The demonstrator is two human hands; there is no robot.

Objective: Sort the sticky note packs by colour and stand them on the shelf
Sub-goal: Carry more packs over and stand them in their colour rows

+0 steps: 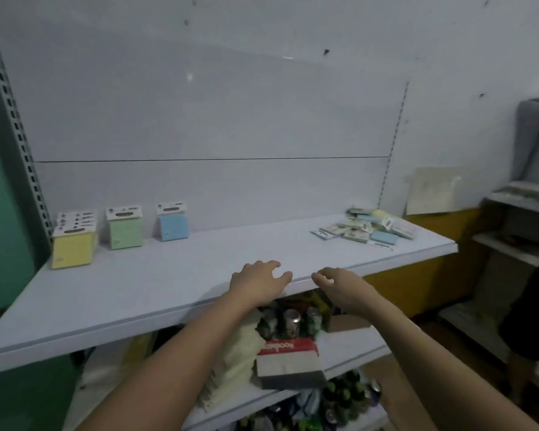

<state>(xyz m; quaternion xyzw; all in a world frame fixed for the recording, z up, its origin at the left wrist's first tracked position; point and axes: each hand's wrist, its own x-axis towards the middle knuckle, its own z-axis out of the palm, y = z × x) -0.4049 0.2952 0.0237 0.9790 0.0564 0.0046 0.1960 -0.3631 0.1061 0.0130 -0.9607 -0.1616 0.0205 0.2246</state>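
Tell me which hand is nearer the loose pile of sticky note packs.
Right. The right hand hangs at the shelf edge, below-left of the loose pile; the left hand rests on the shelf further left.

My yellow packs [73, 244], green pack [125, 227] and blue pack [172, 221] stand left on the shelf [168, 284]; unsorted pile [367, 228] lies right.

Both bare forearms reach forward and upward, close together. The left hand [259, 279] lies palm down with its fingers spread and loosely curled, holding nothing. Just beside it, the right hand [339, 286] is also empty, fingers bent and pointing toward the left hand.
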